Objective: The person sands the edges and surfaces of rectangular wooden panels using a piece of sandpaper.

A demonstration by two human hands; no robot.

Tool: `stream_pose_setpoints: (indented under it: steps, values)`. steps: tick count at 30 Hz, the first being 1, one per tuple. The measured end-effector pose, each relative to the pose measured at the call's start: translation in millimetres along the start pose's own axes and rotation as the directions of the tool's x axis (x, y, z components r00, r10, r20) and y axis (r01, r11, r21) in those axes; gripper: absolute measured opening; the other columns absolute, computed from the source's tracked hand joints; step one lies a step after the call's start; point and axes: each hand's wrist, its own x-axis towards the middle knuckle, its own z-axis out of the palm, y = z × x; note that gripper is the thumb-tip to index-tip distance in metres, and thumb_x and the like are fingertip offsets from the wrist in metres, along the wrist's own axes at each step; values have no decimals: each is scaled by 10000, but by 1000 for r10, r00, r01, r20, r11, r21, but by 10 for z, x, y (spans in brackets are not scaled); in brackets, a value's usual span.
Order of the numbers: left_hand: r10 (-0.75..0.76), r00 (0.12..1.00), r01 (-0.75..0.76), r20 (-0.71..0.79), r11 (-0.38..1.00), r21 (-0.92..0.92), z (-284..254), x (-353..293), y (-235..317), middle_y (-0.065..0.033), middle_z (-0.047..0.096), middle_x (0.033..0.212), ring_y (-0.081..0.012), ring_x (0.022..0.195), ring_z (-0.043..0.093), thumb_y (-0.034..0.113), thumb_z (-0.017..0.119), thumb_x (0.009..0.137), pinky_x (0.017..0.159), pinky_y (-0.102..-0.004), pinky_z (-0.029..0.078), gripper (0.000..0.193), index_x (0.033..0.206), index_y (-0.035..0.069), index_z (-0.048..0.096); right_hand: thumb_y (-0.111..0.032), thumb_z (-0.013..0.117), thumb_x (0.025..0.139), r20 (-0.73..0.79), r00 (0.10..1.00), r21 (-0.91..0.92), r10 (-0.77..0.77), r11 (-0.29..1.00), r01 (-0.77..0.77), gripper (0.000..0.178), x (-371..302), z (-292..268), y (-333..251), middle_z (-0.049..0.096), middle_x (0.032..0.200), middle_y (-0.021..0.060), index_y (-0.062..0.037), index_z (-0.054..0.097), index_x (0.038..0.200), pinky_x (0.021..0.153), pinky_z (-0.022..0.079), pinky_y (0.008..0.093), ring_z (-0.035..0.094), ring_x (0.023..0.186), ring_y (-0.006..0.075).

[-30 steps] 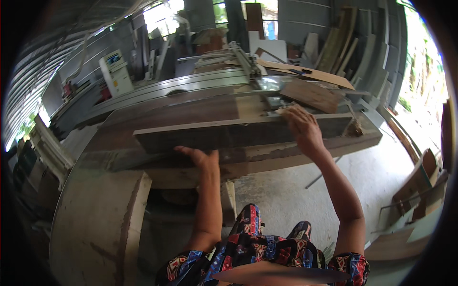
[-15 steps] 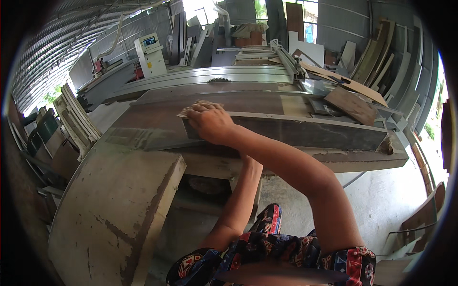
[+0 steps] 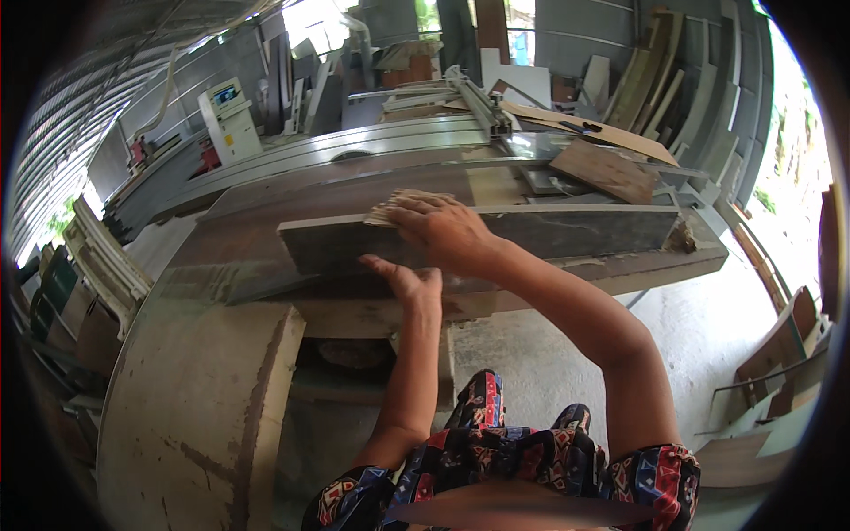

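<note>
Left hand (image 3: 407, 280) down low, right hand (image 3: 445, 234) up top. Big desk (image 3: 235, 234) underneath, then a dark board (image 3: 575, 234) standing on edge on it, left hand at its near face, can't tell if gripping. Brown plank (image 3: 606, 173) behind the board's right half. Smallest: tan pad (image 3: 414, 196), clasped by the right hand on the board's top edge.

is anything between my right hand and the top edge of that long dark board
Yes: a tan, ridged pad sits under the right hand, between it and the pale top edge of the long dark board. Nothing visible stands between the left hand and the board's near face.
</note>
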Motion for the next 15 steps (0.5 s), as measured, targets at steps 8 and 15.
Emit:
stream_pose_setpoints:
  steps: [8, 15]
  values:
    - [176, 979, -154, -108, 971, 185, 28, 12, 24, -68, 415, 1432, -303, 1290, 402, 774, 475, 736, 1088, -514, 316, 914, 1386, 134, 417, -215, 518, 911, -127, 962, -239, 240, 934, -265, 326, -1344, -899, 910, 555, 1279, 123, -89, 586, 1204, 1046, 347, 414, 477, 1239, 283]
    - [203, 978, -189, -50, 962, 196, -39, 47, 57, -67, 431, 1423, -311, 1288, 409, 713, 591, 691, 1105, -513, 295, 925, 1375, 111, 431, -247, 469, 938, -246, 777, -328, 580, 704, -629, 312, -2312, -1691, 1683, 568, 1259, 119, -79, 598, 1166, 1012, 393, 401, 522, 1183, 295]
